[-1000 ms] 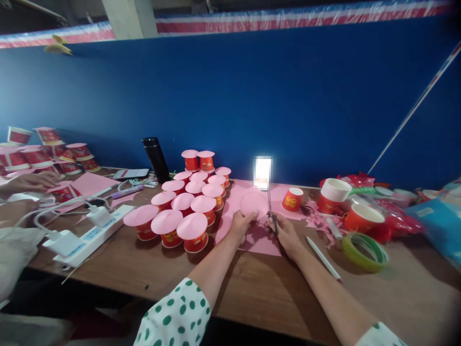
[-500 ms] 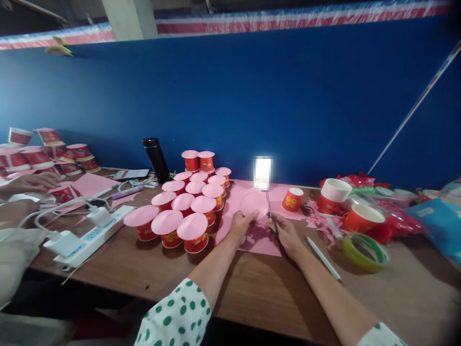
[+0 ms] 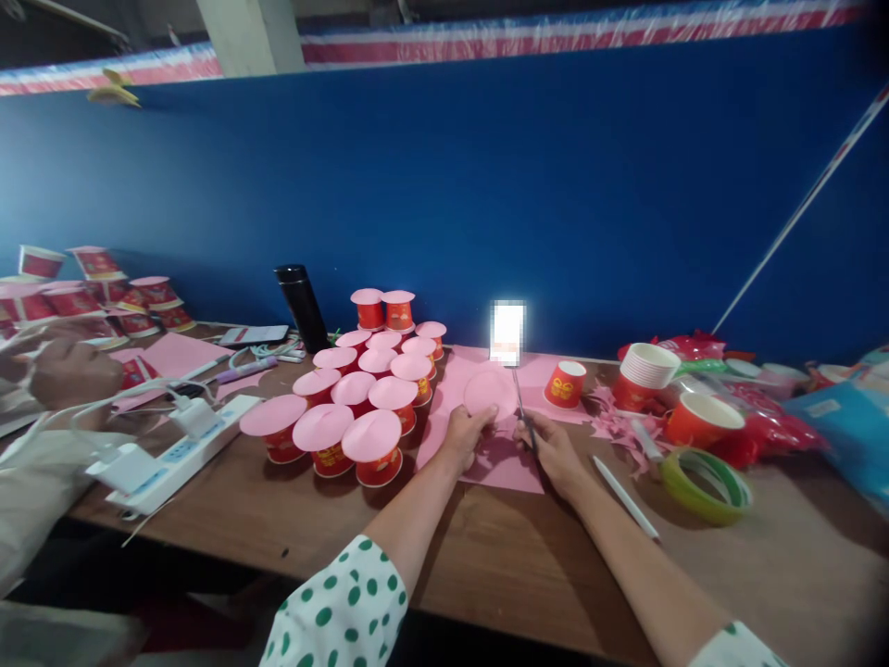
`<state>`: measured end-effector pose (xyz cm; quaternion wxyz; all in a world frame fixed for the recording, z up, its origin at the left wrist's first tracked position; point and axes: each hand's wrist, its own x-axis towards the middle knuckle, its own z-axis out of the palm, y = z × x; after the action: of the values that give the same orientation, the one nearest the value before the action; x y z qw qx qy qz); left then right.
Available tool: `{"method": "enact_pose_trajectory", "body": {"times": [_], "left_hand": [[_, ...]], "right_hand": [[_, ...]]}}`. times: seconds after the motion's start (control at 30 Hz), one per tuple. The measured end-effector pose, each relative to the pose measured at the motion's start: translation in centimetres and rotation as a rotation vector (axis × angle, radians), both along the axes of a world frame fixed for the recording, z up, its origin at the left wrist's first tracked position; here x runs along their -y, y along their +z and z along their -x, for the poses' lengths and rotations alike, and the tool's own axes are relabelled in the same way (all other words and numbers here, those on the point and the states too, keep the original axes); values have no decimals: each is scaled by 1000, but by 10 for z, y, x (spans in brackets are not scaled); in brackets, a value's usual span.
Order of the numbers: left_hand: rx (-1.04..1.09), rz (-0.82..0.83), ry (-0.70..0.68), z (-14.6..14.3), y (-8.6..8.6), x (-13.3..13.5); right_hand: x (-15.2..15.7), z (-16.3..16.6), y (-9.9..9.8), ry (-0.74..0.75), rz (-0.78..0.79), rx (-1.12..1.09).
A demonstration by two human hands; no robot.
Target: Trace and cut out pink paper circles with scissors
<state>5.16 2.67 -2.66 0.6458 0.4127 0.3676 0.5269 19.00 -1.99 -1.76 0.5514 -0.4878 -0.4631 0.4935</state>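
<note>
Head view: left grip [image 3: 467,435] pinches paper [image 3: 490,393], right grip [image 3: 554,451] clasps scissors [image 3: 522,398], gold marking [image 3: 563,391] on cup [image 3: 576,398] illegible.

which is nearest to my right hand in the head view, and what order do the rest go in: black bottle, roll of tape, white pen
From the right hand:
1. White pen: just to its right.
2. Roll of tape: farther right, beyond the pen.
3. Black bottle: far to its left, farther back.
</note>
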Motion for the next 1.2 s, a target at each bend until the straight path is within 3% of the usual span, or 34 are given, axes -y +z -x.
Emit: {"method": "enact_pose_trajectory", "body": {"times": [0.5,0.83,1.2], "left_hand": [[4,18,2,-1,-1,-1],[62,62,-4,-2,2,0],[71,8,-18,-1,-3,-1]], "right_hand": [[-3,-2,-9,12,0,-31],[2,1,3,45,-3,7],[2,1,2,21,-27,35]]}}
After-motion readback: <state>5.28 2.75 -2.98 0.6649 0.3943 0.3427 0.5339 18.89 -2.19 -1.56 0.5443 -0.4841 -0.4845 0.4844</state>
